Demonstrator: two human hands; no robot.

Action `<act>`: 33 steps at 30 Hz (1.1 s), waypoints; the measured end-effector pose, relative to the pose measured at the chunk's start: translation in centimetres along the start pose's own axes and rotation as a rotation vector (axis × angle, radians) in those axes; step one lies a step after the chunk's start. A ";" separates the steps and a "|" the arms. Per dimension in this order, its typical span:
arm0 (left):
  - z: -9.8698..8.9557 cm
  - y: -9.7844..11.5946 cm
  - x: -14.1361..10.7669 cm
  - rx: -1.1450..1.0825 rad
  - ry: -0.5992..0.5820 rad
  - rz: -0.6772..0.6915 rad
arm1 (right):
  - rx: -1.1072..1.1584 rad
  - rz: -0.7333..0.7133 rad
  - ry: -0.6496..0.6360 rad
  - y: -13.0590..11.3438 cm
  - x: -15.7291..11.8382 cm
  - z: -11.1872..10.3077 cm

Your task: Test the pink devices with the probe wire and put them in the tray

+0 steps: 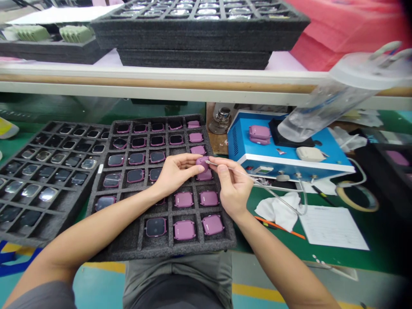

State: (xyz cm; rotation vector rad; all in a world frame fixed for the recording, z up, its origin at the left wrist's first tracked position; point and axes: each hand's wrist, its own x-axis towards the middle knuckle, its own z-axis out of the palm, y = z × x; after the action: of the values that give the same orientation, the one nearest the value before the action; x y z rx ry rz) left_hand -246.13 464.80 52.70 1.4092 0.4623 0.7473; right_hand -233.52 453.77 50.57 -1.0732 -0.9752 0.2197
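Observation:
Over the foam tray (193, 251), my left hand (175, 174) is closed on a purple watch case (202, 162), which it holds tilted. My right hand (236, 182) pinches a thin dispensing needle (213, 163) whose tip meets the case's edge; whether it touches cannot be made out. A clear tube (273, 191) trails from the needle toward a blue dispenser box (273, 150). Beneath the hands, the tray's compartments hold several purple watch cases (183, 199), some with their backs up, others with dark screens (156, 226) up.
Another foam tray (61, 210) with watch parts lies at left. A clear cylinder (322, 103) leans above the blue box. White cloth (280, 210), a paper sheet (333, 227) and a tape roll (358, 199) lie at right. A shelf (161, 81) with stacked black trays (199, 38) crosses above.

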 end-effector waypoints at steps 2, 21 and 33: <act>0.0 0.1 0.0 0.011 0.009 -0.005 | -0.008 0.000 -0.002 0.0 0.1 0.1; -0.1 0.5 0.4 0.051 0.054 0.007 | 0.018 -0.024 -0.025 -0.2 0.8 0.3; -0.2 0.6 0.4 0.104 0.076 -0.007 | -0.005 -0.034 -0.031 -0.2 1.0 0.3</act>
State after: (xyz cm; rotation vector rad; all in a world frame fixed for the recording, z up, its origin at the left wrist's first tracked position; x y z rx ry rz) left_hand -246.09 465.18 53.34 1.4789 0.5716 0.7829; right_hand -233.24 454.47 51.37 -1.0598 -1.0211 0.2066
